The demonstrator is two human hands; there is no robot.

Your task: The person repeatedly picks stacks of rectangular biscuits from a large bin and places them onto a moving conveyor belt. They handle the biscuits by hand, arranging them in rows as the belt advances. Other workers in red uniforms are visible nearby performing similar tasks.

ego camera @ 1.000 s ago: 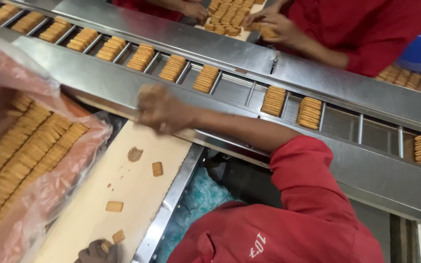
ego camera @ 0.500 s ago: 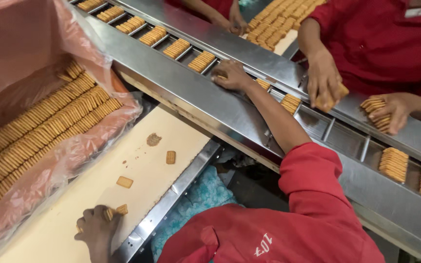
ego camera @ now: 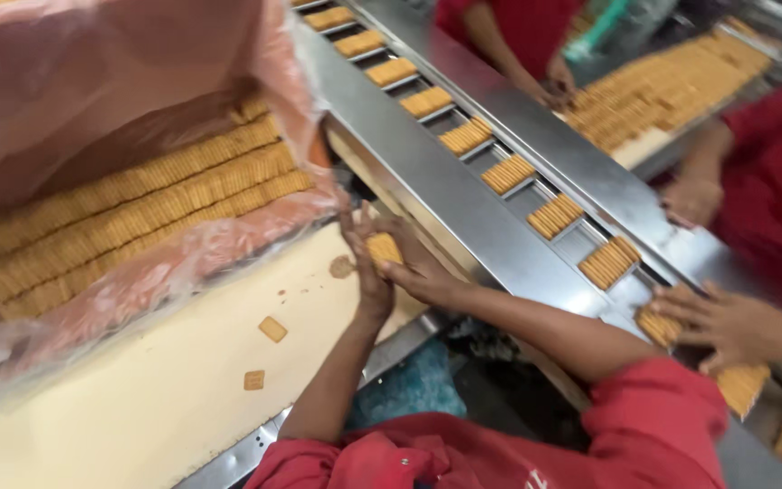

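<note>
Both hands meeting over the cream board (ego camera: 138, 407), just beside the steel conveyor (ego camera: 463, 204): left hand (ego camera: 368, 272) and right hand (ego camera: 418, 267) pressed around a small stack of biscuits (ego camera: 384, 247), gripped between palms and fingers. Stack gathered, apparently, but not yet set into a conveyor pocket. Several pockets on the conveyor already filled with biscuit stacks (ego camera: 509, 172). Much left, by the look of it: rows of biscuits (ego camera: 156, 208) waiting in the pink plastic-lined box (ego camera: 119, 81) on the far side of the board from the conveyor, and loose biscuits (ego camera: 272, 329) lying on the board.

Half a second earlier: right hand out on the conveyor, left hand low on the board. Now drawn together on the stack.
</note>
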